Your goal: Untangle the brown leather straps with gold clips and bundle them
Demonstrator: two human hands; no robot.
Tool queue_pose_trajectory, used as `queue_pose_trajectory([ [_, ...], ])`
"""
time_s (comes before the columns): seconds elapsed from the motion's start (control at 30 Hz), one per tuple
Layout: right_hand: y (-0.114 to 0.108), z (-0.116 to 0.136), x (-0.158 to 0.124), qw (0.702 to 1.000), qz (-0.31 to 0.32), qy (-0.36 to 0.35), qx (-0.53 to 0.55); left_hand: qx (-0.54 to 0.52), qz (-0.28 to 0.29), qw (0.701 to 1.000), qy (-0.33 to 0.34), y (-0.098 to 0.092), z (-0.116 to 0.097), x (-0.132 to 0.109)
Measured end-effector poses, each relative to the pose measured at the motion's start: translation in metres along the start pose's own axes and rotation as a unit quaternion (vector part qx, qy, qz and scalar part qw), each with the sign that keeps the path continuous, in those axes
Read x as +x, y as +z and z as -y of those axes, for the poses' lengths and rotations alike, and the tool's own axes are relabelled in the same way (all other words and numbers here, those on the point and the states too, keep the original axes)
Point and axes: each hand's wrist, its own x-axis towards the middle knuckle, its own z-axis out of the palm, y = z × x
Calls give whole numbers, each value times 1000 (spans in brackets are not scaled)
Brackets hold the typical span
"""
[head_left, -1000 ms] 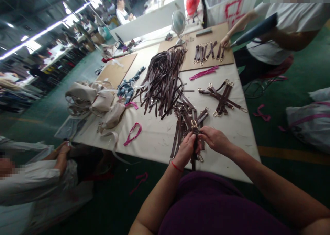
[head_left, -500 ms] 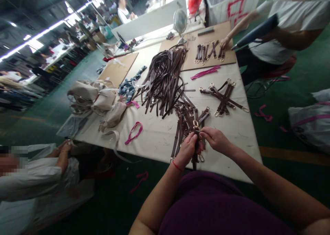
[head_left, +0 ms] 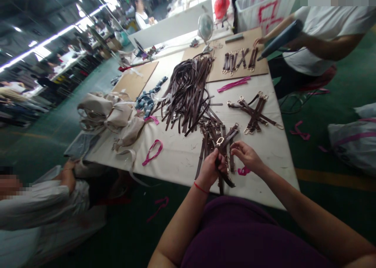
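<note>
Nearest, below the desk's edge, is the wearer's purple top (head_left: 241,232), and a thin red band (head_left: 201,187) circles the left wrist. The left hand (head_left: 213,168) grasps a dark brown strap (head_left: 226,178) over the near part of the desk (head_left: 182,158). The strap is narrow and slightly glossy; its lower end slants out beneath the fist toward the right, while a gold-toned oblong ring (head_left: 220,141) shows at its upper end, just above the thumb. The fingers hide its middle.

The right hand (head_left: 247,157) is just to the right, apart from the strap, its fingers loosely bent. A crumpled pink ribbon (head_left: 243,171) shows right below it; whether the fingers hold it I cannot tell.

Beyond the left hand spreads a heap of buckled straps (head_left: 212,131), similarly brown, with metal fittings. A pink loop (head_left: 152,152) lies to the left, and a crossed stack of straps (head_left: 255,115) to the right. Farther back come beige bags (head_left: 117,117), a large bundle of long strips (head_left: 188,91), and a brown board (head_left: 216,73) bearing short straps (head_left: 232,61). Beside the board, a person in white (head_left: 329,29) has a dark tapered tool (head_left: 282,38).
</note>
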Motion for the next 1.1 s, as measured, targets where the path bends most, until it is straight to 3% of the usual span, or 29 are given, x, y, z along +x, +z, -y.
queue_pose_trajectory([
  [0.17, 20, 0, -28, 977, 207, 41, -13, -158, 11, 987, 23, -19, -23, 3],
  [0.27, 27, 7, -42, 956, 262, 27, -130, -179, -26, 982, 60, -31, -34, 2],
  [0.43, 33, 13, -55, 900, 139, -75, -407, -168, -70, 978, 97, -39, -35, 5],
  [0.5, 36, 9, -59, 872, 106, -97, -468, -174, -93, 974, 108, -39, -31, 7],
  [0.57, 38, 2, -64, 864, 91, -102, -485, -172, -121, 971, 115, -40, -28, 8],
  [0.63, 39, -5, -66, 880, 79, -81, -461, -152, -134, 972, 120, -40, -27, 7],
  [0.7, 37, -12, -67, 915, 80, -36, -395, -127, -123, 976, 125, -41, -27, 4],
  [0.83, 30, -18, -62, 969, 152, 41, -192, -109, -82, 981, 136, -44, -31, -1],
  [0.97, 21, -20, -53, 965, 230, 114, -46, -131, -55, 982, 126, -45, -35, -5],
  [1.1, 24, -23, -44, 967, 215, 135, 7, -150, -18, 985, 89, -42, -27, -8],
])
